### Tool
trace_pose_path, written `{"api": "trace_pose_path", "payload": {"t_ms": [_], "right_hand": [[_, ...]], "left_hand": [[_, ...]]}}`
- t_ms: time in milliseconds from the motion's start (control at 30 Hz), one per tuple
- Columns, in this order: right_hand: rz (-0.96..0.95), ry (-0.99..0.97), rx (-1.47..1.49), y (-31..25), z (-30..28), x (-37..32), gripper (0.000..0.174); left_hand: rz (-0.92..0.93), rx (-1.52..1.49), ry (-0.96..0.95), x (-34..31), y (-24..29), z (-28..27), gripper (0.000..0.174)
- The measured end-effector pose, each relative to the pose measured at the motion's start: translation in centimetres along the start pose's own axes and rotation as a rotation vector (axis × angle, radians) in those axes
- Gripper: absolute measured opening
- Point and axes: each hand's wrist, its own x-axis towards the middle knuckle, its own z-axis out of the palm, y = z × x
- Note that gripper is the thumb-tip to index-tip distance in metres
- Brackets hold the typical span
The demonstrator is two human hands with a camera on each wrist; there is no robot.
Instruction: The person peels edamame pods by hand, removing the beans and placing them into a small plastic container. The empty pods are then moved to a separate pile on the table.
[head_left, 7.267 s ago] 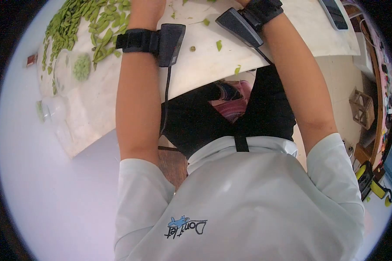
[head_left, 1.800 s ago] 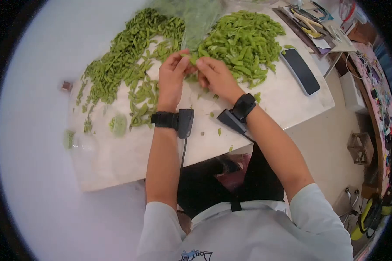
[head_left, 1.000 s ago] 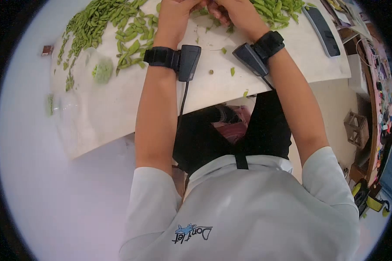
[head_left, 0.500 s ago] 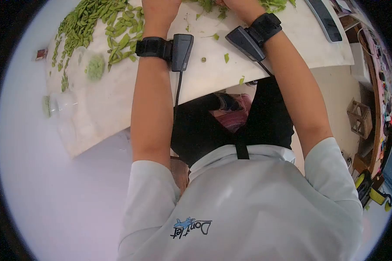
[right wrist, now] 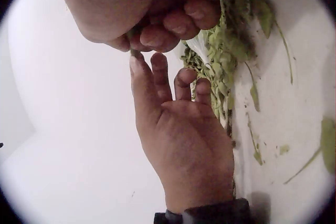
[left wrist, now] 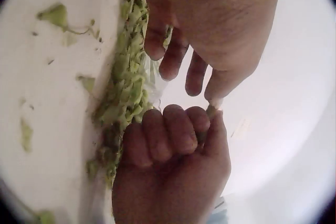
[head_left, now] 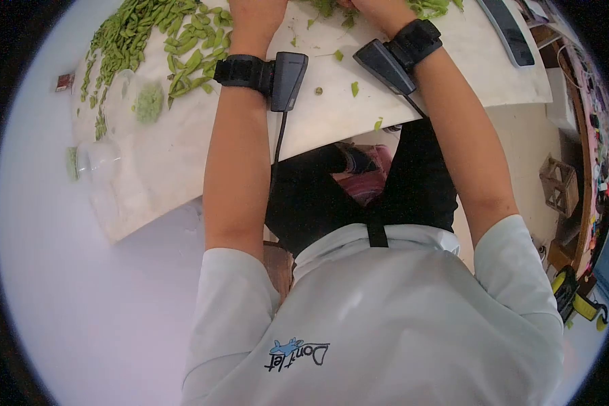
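Observation:
At the top edge of the head view, my left hand [head_left: 258,19] and right hand [head_left: 380,13] are mostly cut off. The wrist views show them meeting over a small green edamame pod [left wrist: 211,111], largely hidden by fingers. My right hand [left wrist: 168,166] curls its fingers and thumb round the pod. At the pod's end [right wrist: 136,53], the thumb of my left hand [right wrist: 186,134] presses from its side; three other fingers hang loosely bent and the index finger is hidden. Beyond the hands lies a pile of pods [left wrist: 128,71] beside a clear plastic bag [right wrist: 199,48].
More pods [head_left: 118,47] spread over the white table [head_left: 162,176] at the left. A clear container with green contents [head_left: 147,101] and a clear jar lying down [head_left: 98,160] stand near the left edge. A phone [head_left: 507,30] lies at the right. Bits of leaf [head_left: 354,88] are scattered about.
The head view has tilted down since 1.8 seconds ago, when both hands and the whole pod pile showed. Over the last half second the left hand has shifted slightly right.

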Motion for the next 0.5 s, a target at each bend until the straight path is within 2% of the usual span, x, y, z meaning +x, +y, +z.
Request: {"api": "trace_pose_path", "payload": {"t_ms": [100, 300, 433, 500], "right_hand": [[-0.009, 0.025, -0.02, 0.1, -0.1, 0.1, 0.04], [-0.064, 0.108, -0.163, 0.2, -0.4, 0.2, 0.043], [-0.137, 0.169, -0.273, 0.2, -0.4, 0.3, 0.044], [-0.091, 0.186, -0.301, 0.1, -0.6, 0.3, 0.044]], "left_hand": [[0.026, 0.044, -0.031, -0.1, -0.3, -0.1, 0.025], [0.073, 0.385, -0.08, -0.4, 1.0, -0.1, 0.021], [0.132, 0.49, -0.075, -0.6, 2.2, 0.4, 0.022], [0.176, 0.513, -0.068, -0.5, 2.3, 0.5, 0.022]]}}
